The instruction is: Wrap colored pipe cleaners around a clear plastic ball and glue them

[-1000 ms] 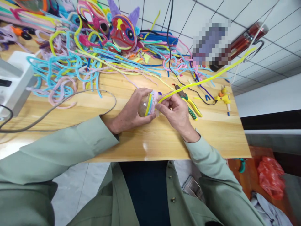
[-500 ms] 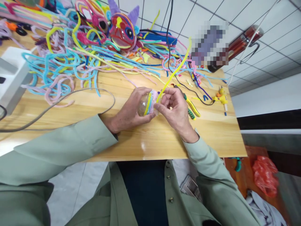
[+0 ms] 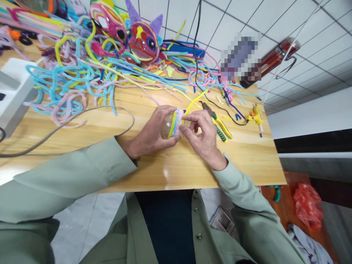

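The worktop (image 3: 165, 165) fills the middle of the view, its wood surface running from the white device (image 3: 16, 99) at the left to the tiled wall behind. Along the far side spreads a large tangle of fuzzy strips (image 3: 121, 63) — blue, pink, yellow and lilac — with loose ends reaching toward the middle. At the far right, the red flask (image 3: 279, 55) leans at a slant by the wall, partly hidden by a pixelated patch. Among the strips sit the pink figure (image 3: 108, 18) and, just beside it, the purple-eared figure (image 3: 143, 44).

The left hand (image 3: 154, 132) is wrapped around the clear rounded object (image 3: 166, 128), fingers over the far side and thumb along the near side, holding it just above the middle of the worktop. The right hand (image 3: 202, 135) is at the object's other end, its fingers curled, thumb and forefinger at the pink, blue and yellow bands; whether they pinch anything cannot be told. The pliers (image 3: 223, 126) lie just beyond the right hand, yellow and green handles toward the near right. Farther right is the yellow glue gun (image 3: 255, 115), near the worktop's right edge. Smallest is the yellow strip (image 3: 195, 101) — it slants from the right forefinger toward the tangle.
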`<state>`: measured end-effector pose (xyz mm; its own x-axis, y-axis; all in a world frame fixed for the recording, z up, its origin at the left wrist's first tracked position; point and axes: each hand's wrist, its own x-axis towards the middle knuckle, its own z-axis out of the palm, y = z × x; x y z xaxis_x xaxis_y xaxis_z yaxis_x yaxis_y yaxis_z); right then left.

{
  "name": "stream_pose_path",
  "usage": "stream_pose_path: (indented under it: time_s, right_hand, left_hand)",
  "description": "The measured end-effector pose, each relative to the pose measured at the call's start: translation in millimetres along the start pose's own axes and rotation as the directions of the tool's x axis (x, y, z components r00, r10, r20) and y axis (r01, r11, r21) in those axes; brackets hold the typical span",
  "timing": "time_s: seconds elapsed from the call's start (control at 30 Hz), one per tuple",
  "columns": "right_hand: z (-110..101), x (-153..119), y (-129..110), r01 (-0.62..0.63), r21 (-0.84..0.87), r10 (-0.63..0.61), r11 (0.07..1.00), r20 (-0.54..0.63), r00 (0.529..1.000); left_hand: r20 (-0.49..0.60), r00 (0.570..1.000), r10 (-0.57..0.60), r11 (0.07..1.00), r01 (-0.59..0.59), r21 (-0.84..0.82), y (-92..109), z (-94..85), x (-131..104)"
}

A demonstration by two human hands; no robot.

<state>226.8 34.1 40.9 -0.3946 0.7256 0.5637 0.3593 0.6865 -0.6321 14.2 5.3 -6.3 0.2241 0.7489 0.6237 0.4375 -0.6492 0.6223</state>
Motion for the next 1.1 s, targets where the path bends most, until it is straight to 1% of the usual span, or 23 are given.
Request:
stream_pose_path:
  time_s: [0.2,0.37,0.5,0.6,0.73,0.97,1.1]
  right_hand:
    - [1.0,-2.5,3.0,0.05,-0.023,-0.05,0.998,-0.01,0.999]
    - [1.0,-2.3,4.2,0.11,-0.116,-0.111,0.987,-0.002,0.994]
    - [1.0,-1.9,6.1,0.145,-0.092,-0.145,0.985,0.006,0.989]
    - [0.1,-2.3,7.9,0.134,-0.059,-0.133,0.989,0.022,0.991]
    - [-1.2,-3.0,8.8,0.109,-0.072,-0.106,0.991,0.049,0.993]
    - [1.9,-4.0,7.4,0.122,-0.058,-0.122,0.991,0.015,0.992]
    - [2.2,-5.3,9.0,0.104,-0.068,-0.102,0.992,0.029,0.994]
  left_hand:
    - [-0.011,1.0,0.011,1.0,-0.011,-0.014,2.4,-0.8,0.7]
    - [-0.007,1.0,0.004,1.0,-0.004,-0.017,2.9,-1.1,0.7]
    - [0.0,1.0,0.006,1.0,-0.006,-0.023,2.7,-1.9,0.5]
    - [0.009,1.0,-0.015,1.0,0.015,-0.023,2.4,-2.1,0.2]
    - [0.006,1.0,-0.02,0.999,0.02,-0.029,2.0,-2.3,0.1]
    - [0.011,1.0,0.004,1.0,-0.004,-0.027,3.5,-3.4,1.1]
    - [0.005,1.0,0.002,1.0,-0.002,-0.016,2.7,-2.8,0.5]
